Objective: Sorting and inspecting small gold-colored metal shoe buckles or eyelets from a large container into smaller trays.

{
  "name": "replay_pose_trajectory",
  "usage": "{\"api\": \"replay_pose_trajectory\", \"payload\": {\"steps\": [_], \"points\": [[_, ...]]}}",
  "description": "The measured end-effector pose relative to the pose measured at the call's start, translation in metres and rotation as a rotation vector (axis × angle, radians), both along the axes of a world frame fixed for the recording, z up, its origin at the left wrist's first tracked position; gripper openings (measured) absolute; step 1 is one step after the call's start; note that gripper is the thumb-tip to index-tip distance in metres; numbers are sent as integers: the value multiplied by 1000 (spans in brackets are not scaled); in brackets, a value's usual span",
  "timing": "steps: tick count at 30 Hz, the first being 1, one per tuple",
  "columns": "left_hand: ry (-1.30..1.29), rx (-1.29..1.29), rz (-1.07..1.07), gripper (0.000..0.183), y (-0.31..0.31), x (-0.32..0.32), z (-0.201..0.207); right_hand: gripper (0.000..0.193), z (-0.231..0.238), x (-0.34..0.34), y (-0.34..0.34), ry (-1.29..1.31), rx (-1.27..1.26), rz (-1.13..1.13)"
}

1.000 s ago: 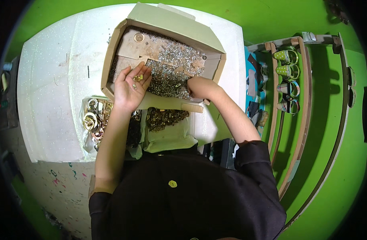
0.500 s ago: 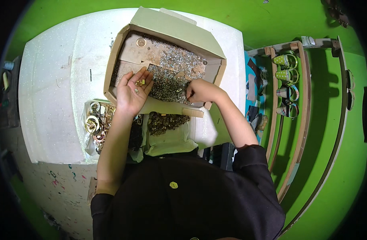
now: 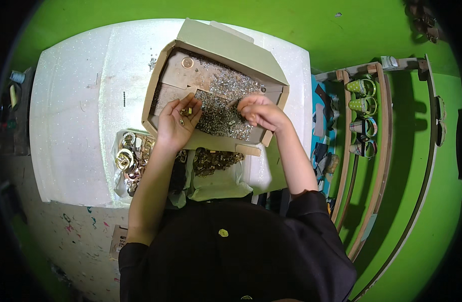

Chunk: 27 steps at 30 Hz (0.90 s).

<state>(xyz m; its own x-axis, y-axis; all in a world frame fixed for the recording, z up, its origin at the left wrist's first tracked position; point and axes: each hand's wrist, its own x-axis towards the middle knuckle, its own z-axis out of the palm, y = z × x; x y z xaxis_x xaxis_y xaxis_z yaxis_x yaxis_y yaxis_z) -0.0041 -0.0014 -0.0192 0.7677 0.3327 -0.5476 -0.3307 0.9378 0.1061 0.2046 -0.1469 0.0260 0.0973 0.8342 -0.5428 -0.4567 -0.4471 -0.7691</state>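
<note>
An open cardboard box [image 3: 166, 65] lies on the white table [image 3: 80, 110], filled with a heap of small silvery metal parts [image 3: 221, 108]. My left hand [image 3: 176, 123] rests palm up at the box's near edge, cupping a few small brass-coloured pieces. My right hand [image 3: 260, 111] hovers over the heap at the box's right side, fingers pinched together on small parts. A round brass ring [image 3: 187, 62] lies on the bare cardboard floor at the box's far end.
A clear bag of gold-coloured buckles and rings [image 3: 131, 160] lies left of my forearm. Another open bag of dark brass parts [image 3: 213, 161] sits in front of the box. Curved wooden racks [image 3: 364, 116] with green-patterned items stand on the green floor at right.
My right hand has lifted from the box's near right corner up over the heap. My left hand stayed at the near edge with the small pieces in its palm.
</note>
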Motion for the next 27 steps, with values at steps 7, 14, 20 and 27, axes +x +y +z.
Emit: {"api": "replay_pose_trajectory", "payload": {"steps": [7,14,20,27], "points": [[3,-12,-5,34,1,2,2,20,-19,-11,-4,-1167,-237,961],[-7,-25,7,35,1,1,0,14,-18,-26,-7,-1359,-346,1047],[-20,-34,4,35,0,0,1,15,-14,-25,-8,-1379,-310,1074],[-18,-8,5,35,1,0,1,16,-7,-2,-2,-788,-52,625]]}}
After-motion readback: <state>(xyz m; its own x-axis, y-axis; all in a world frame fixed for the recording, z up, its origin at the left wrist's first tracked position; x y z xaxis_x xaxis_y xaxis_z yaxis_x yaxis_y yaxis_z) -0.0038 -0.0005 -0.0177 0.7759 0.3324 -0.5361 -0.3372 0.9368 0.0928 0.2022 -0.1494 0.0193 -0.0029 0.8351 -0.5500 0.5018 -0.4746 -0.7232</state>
